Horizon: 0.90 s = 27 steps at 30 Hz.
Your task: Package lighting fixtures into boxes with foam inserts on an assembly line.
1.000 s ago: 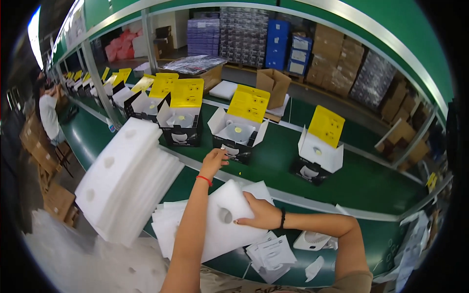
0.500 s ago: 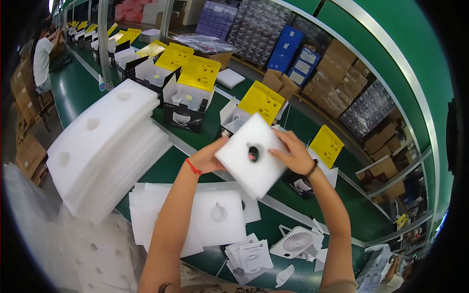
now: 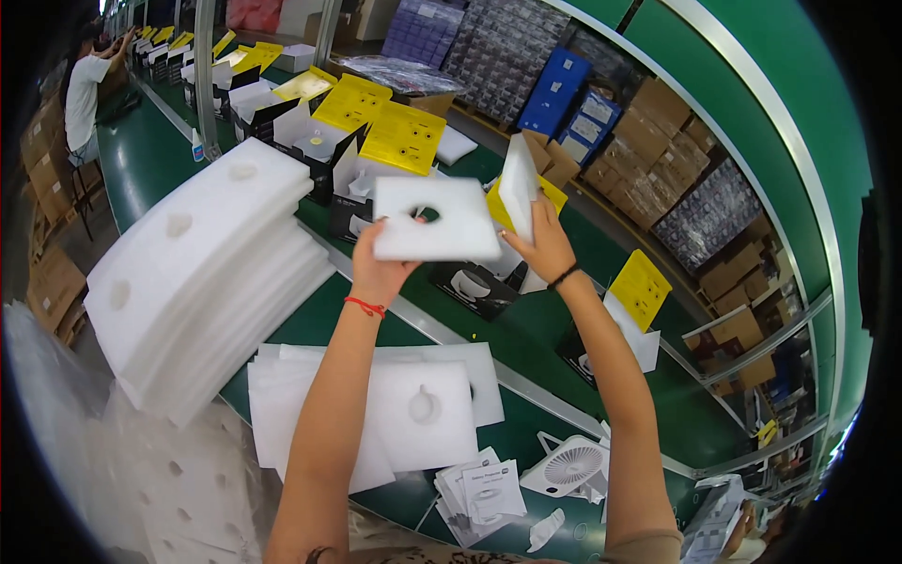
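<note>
My left hand (image 3: 383, 268) grips a square white foam pad (image 3: 460, 226) with a round hole, held up above the conveyor line; the pad is slightly blurred. In my right hand (image 3: 547, 246) is a second foam pad (image 3: 519, 188), tipped on edge above an open box with a yellow lid. That black box (image 3: 474, 289) stands below and between my hands, its inside partly covered by the pads. Behind the left pad is another open box with a raised yellow lid (image 3: 404, 138).
A tall stack of white foam sheets (image 3: 202, 235) leans at the left. Nearer me lie cut foam sheets (image 3: 423, 432), leaflets (image 3: 493, 491) and a white fan (image 3: 567, 467). Another open box (image 3: 634, 320) is at the right. A person (image 3: 85, 94) works far left.
The two foam pads, held together before, are now apart. My left hand has moved one left and flatter; my right hand has raised the other onto its edge.
</note>
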Tool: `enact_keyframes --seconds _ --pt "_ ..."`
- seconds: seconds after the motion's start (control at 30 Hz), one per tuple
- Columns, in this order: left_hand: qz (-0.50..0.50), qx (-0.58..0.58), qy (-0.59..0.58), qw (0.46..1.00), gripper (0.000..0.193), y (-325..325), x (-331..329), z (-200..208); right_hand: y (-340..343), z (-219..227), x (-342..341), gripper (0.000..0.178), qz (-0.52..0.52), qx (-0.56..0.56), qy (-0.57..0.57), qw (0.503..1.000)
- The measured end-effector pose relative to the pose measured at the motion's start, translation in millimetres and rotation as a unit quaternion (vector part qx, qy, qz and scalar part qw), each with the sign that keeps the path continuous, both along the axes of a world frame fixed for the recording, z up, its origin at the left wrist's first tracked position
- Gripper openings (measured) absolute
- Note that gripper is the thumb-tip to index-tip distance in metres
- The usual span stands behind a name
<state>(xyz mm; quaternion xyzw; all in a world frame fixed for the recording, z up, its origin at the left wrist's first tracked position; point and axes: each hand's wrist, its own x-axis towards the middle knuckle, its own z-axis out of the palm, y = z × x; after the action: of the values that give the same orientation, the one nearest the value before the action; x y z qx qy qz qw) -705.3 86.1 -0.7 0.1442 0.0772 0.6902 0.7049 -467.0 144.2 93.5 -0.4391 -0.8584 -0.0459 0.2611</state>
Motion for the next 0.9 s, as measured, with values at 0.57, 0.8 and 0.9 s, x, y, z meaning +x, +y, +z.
enact_keyframes --seconds 0.57,0.8,0.9 --pt "0.085 -0.056 -0.032 0.994 0.042 7.4 -11.7 -8.7 50.9 -83.7 3.8 0.066 -0.288 -0.249 -0.334 0.862" --pt "0.083 -0.075 -0.047 0.993 0.041 7.9 -5.5 -11.5 38.5 -80.7 27.4 0.064 -0.285 -0.31 -0.343 0.839" --pt "0.068 -0.044 -0.031 0.996 0.04 9.8 -5.0 -16.6 24.8 -81.5 34.0 0.066 -0.298 -0.29 -0.335 0.846"
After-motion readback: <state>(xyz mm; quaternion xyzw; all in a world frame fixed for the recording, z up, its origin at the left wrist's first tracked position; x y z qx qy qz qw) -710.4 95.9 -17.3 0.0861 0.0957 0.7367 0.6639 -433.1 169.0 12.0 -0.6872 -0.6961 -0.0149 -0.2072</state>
